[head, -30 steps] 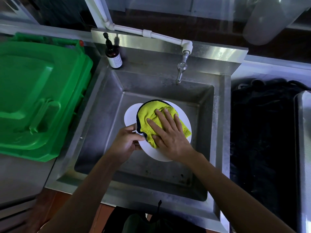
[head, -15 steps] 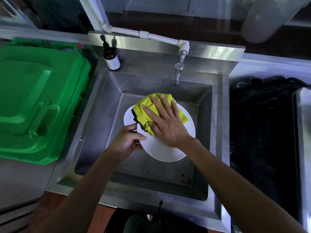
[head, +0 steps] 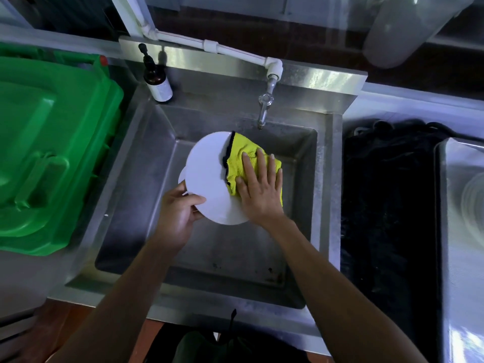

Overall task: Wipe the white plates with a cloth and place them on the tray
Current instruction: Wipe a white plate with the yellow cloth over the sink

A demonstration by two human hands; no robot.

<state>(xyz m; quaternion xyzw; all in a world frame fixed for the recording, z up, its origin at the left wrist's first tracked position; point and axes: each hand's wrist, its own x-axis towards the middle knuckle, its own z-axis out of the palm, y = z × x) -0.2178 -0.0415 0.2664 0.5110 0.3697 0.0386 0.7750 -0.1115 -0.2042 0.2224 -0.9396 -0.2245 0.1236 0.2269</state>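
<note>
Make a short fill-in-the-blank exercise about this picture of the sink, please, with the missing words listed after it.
1. The right hand presses a ____ cloth flat on the plate.
2. The left hand grips the plate by its ____.
3. The plate is held over a metal ____.
4. The brown bottle stands beside a ____ bin.

Missing words: yellow; edge; sink; green

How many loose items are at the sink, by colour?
White: 2, the round white plate gripped by the left hand, plus a second white plate edge peeking out beneath it
Yellow: 1, the yellow microfibre cloth pressed flat under the right hand
Brown: 1, the brown glass pump bottle on the steel sink ledge
Green: 1, the green plastic bin lid
Total: 5
</note>
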